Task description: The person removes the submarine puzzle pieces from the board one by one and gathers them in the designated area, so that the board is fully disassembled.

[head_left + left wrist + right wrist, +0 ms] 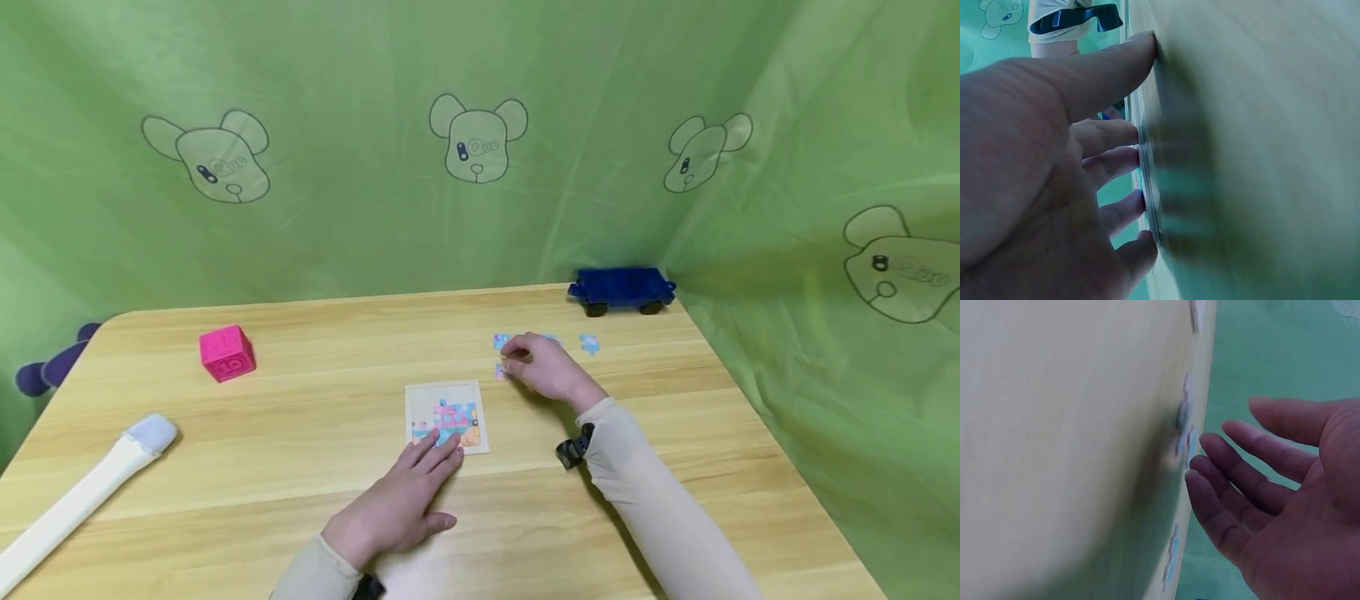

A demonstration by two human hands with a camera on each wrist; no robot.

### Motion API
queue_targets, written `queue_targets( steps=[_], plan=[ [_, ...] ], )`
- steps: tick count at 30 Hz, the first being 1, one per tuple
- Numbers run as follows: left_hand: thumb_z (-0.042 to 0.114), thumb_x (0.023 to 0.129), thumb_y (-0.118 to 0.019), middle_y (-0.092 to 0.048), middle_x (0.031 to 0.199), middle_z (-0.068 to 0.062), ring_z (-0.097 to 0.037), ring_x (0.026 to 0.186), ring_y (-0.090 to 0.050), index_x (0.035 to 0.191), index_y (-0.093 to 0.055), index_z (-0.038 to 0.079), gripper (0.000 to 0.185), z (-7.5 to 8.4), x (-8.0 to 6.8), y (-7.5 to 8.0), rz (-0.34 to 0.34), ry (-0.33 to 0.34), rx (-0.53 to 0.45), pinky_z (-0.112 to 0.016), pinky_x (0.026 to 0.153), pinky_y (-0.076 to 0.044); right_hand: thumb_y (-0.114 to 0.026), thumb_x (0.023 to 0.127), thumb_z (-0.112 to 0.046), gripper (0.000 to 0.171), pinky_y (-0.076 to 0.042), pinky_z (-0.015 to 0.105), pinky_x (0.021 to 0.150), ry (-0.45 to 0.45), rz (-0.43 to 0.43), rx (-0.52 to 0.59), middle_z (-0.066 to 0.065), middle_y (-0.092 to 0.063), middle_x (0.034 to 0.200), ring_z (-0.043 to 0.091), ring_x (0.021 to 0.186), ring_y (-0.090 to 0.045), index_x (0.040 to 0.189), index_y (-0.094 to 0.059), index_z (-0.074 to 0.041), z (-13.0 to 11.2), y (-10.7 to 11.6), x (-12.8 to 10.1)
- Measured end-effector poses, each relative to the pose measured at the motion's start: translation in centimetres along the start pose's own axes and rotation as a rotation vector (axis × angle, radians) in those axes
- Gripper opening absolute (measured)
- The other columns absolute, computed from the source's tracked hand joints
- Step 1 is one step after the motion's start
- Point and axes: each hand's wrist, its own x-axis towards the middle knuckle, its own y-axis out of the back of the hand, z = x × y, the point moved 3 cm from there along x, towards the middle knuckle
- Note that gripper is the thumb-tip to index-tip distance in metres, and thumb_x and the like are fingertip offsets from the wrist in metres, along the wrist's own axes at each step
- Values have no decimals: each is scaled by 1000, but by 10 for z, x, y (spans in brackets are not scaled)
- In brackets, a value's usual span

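A small square jigsaw tray [422, 400] lies on the table, partly filled with joined pink, blue and orange pieces [454, 416]. My left hand [397, 505] rests its fingertips on the tray's lower part, fingers straight and spread, covering some of the picture. Right of the tray, my right hand [551, 371] hovers low over loose puzzle pieces with gently bent fingers. In the right wrist view its thumb and fingers [1210, 506] stand apart, with nothing visible between them. Loose pieces show by its fingertips [500, 372] and farther right, a blue piece [589, 343]; another is partly hidden behind the hand.
A dark blue toy wagon [622, 287] stands at the table's back right corner. A pink cube [227, 353] sits at the back left, and a white stick-like object with a pale tip [90, 487] lies at the left. Green curtains [360, 208] border the table [315, 417].
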Motion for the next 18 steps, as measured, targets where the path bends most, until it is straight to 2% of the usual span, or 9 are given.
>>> queue_targets(
  steps=[4, 7, 12, 18],
  plan=[
    [32, 89, -72, -27, 159, -11, -35, 146, -17, 149, -39, 1, 76, 1, -1, 0, -1, -2, 1, -52, 116, -21, -60, 98, -15, 32, -45, 48, 101, 41, -30, -3, 13, -60, 127, 32, 118, -56, 127, -63, -2, -10, -5, -5],
    [32, 89, -72, -27, 159, -11, -35, 146, -17, 149, -39, 1, 76, 1, -1, 0, 1, -3, 10, -52, 116, -22, -61, 98, -16, 33, -43, 48, 104, 85, -38, -16, 15, -57, 135, 33, 121, -55, 128, -63, -3, -20, -10, -7],
    [33, 89, -72, -27, 159, -11, -35, 146, -18, 149, -39, 1, 76, 0, 0, 0, 1, -1, 18, -52, 116, -22, -62, 98, -17, 31, -47, 44, 100, 125, -74, -6, 11, -60, 131, 30, 114, -59, 126, -65, -6, -30, -20, -8],
    [33, 89, -72, -26, 159, -12, -35, 145, -17, 149, -38, 0, 76, -1, 0, -1, 1, -12, 11, -53, 116, -21, -64, 96, -17, 31, -47, 42, 99, 160, -135, 1, 4, -62, 125, 24, 115, -57, 125, -66, -7, -41, -34, -10]
  ],
)
